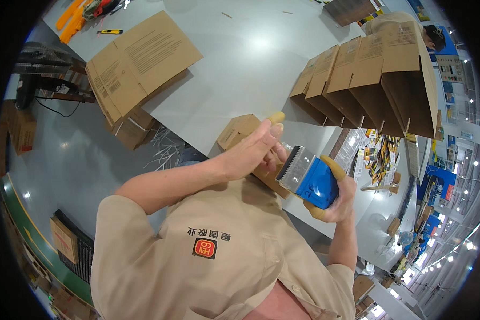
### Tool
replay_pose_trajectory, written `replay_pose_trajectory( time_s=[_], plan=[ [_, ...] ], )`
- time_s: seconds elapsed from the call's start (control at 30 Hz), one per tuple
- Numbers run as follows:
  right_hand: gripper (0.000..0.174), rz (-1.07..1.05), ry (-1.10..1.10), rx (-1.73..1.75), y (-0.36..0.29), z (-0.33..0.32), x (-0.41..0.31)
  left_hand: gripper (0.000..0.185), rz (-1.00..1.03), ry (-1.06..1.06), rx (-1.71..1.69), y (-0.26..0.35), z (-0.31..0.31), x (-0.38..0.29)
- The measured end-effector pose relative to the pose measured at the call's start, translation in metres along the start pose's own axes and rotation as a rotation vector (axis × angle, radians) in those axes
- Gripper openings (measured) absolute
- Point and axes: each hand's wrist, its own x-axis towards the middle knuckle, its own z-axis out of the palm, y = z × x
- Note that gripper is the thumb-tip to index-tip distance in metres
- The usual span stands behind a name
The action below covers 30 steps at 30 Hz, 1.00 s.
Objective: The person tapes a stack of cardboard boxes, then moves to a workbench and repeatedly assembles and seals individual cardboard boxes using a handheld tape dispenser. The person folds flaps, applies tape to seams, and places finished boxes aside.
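Note:
My right hand (341, 202), with yellow finger cots on its thumb and a finger, grips a blue handheld tape dispenser (318, 184). The dispenser has a clear guard and a dark serrated edge facing my left hand (256, 150). Handwritten marks show on its blue side. Above a small brown cardboard carton (235, 131), my left hand has its fingers apart, a yellow cot on one tip and nothing visibly held. Both hands and the dispenser partly cover the carton, which lies at the near edge of the grey worktable (240, 60), close to my body.
Several open cartons (364, 76) stand in a row at right. Flattened cardboard (144, 60) overhangs the table's left edge. A yellow utility knife (110, 31) lies beyond. Printed packaging (378, 156) is at far right. A fan (40, 60) stands left; a co-worker (396, 20) bends behind the cartons.

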Motion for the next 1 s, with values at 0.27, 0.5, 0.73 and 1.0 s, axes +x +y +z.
replay_pose_trajectory(
  time_s=[0.27, 0.5, 0.73, 1.0],
  plan=[
    [0.082, 0.189, -0.210, -0.247, -0.040, -0.007, 0.025, 0.036, 0.348, 0.399, -0.055, -0.014, -0.018, -0.003],
    [0.080, 0.342, -0.325, -0.404, -0.054, 0.003, 0.043, 0.031, 0.403, 0.575, -0.012, -0.020, -0.079, 0.005],
    [0.079, 0.391, -0.332, -0.397, -0.051, -0.018, -0.006, 0.037, 0.220, 0.477, 0.337, -0.049, -0.101, 0.007],
    [0.079, 0.407, -0.250, -0.331, 0.106, 0.053, -0.121, 0.037, 0.030, 0.396, 0.463, -0.050, -0.090, 0.015]
  ],
)
